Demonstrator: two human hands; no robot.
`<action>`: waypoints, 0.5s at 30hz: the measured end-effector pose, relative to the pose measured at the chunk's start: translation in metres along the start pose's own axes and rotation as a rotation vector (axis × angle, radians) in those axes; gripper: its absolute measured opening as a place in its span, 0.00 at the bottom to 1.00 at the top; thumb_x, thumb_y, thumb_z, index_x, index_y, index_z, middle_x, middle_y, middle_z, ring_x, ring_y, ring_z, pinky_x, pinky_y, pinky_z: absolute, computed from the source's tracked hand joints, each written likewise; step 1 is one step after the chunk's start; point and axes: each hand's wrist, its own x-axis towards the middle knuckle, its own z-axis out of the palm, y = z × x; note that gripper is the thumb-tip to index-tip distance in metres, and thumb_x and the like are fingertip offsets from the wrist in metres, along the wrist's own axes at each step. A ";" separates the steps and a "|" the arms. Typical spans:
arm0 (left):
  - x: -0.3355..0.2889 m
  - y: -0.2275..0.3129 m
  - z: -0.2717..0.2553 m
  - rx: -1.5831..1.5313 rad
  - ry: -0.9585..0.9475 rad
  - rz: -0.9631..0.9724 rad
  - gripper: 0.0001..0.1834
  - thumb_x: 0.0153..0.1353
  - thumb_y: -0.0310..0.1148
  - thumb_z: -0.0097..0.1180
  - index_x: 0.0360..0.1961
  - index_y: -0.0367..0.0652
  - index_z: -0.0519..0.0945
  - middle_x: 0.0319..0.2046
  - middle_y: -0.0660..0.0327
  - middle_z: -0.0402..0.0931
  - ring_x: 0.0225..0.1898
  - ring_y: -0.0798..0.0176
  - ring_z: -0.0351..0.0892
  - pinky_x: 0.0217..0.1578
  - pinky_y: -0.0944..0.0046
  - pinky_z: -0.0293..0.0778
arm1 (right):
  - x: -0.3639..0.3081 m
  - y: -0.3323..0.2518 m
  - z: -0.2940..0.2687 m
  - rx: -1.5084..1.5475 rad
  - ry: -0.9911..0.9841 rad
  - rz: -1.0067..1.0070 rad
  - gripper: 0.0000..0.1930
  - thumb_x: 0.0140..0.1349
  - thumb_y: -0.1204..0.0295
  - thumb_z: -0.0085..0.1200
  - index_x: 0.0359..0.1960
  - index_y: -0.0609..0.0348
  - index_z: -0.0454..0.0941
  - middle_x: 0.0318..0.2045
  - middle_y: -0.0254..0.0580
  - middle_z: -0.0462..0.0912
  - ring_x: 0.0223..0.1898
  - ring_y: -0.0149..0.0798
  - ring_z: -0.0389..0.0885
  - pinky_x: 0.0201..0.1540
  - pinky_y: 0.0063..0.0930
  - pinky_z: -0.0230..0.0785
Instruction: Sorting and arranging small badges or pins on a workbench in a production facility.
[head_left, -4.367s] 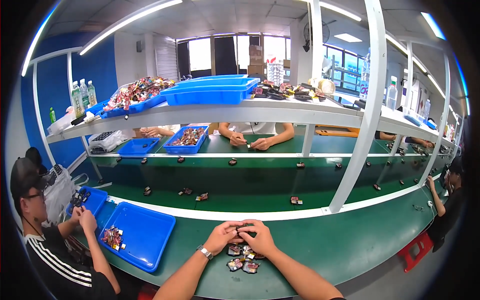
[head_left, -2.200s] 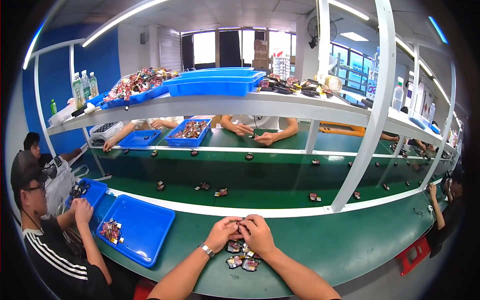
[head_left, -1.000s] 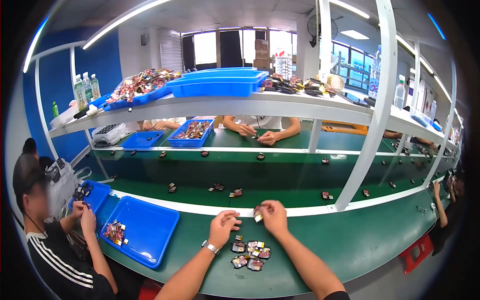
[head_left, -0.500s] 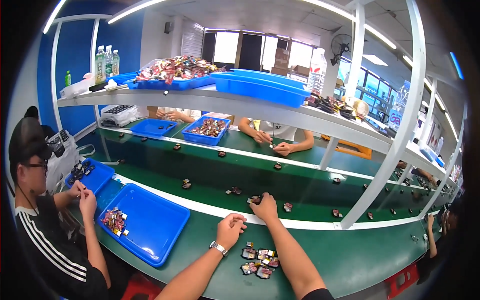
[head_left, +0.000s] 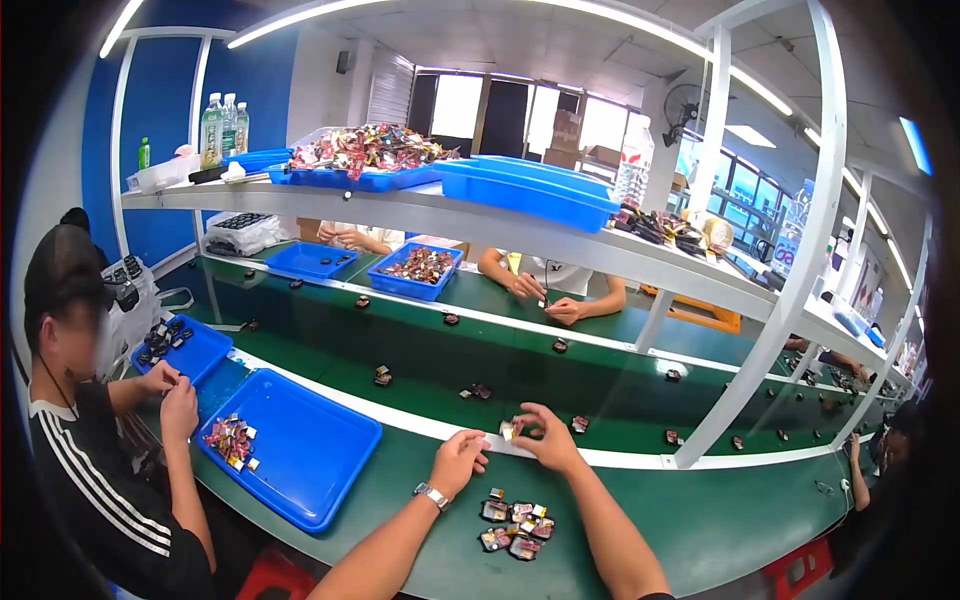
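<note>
A small red, white and yellow part sits above the white rail, pinched between the thumb and fingers of the right hand, which partly cover it. The left hand is loosely spread, fingers bent, just left of it; its palm is hard to make out. Nearer, on the green tabletop, lies a cluster of dark-rimmed parts, about six, overlapping too closely for a sure count. Both forearms are cut off by the lower edge.

A slanting white post blocks some of the view at right, and the raised shelf hides the head of a person across the belt. Two blue trays stand on the near tabletop at left, two more blue trays beyond the belt. Three bottles stand together on the shelf's left end.
</note>
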 end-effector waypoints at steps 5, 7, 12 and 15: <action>-0.003 0.008 -0.007 -0.148 -0.662 -0.404 0.21 0.73 0.42 0.41 0.53 0.35 0.74 0.36 0.59 0.77 0.31 0.68 0.77 0.33 0.69 0.75 | -0.057 -0.056 -0.022 -0.077 -0.295 -0.111 0.42 0.48 0.77 0.67 0.66 0.54 0.60 0.50 0.39 0.81 0.55 0.37 0.75 0.62 0.38 0.63; -0.009 0.008 -0.007 -0.145 -0.745 -0.437 0.20 0.73 0.40 0.42 0.54 0.35 0.74 0.37 0.58 0.78 0.32 0.68 0.78 0.35 0.69 0.76 | -0.068 -0.065 -0.022 -0.195 -0.303 -0.166 0.38 0.51 0.80 0.62 0.66 0.54 0.61 0.52 0.40 0.80 0.58 0.37 0.73 0.60 0.37 0.65; -0.020 0.023 0.011 -0.147 -0.574 -0.334 0.22 0.70 0.30 0.45 0.63 0.36 0.66 0.45 0.55 0.77 0.40 0.64 0.81 0.43 0.67 0.78 | -0.093 -0.044 -0.008 0.025 0.136 -0.107 0.24 0.57 0.79 0.56 0.58 0.57 0.72 0.54 0.43 0.77 0.52 0.40 0.78 0.50 0.32 0.73; -0.022 0.024 0.013 -0.170 -0.555 -0.327 0.24 0.68 0.27 0.45 0.65 0.38 0.64 0.47 0.54 0.77 0.41 0.63 0.82 0.45 0.66 0.79 | -0.094 -0.052 0.005 -0.294 0.175 -0.264 0.20 0.55 0.73 0.63 0.51 0.54 0.78 0.49 0.44 0.78 0.47 0.45 0.79 0.47 0.33 0.75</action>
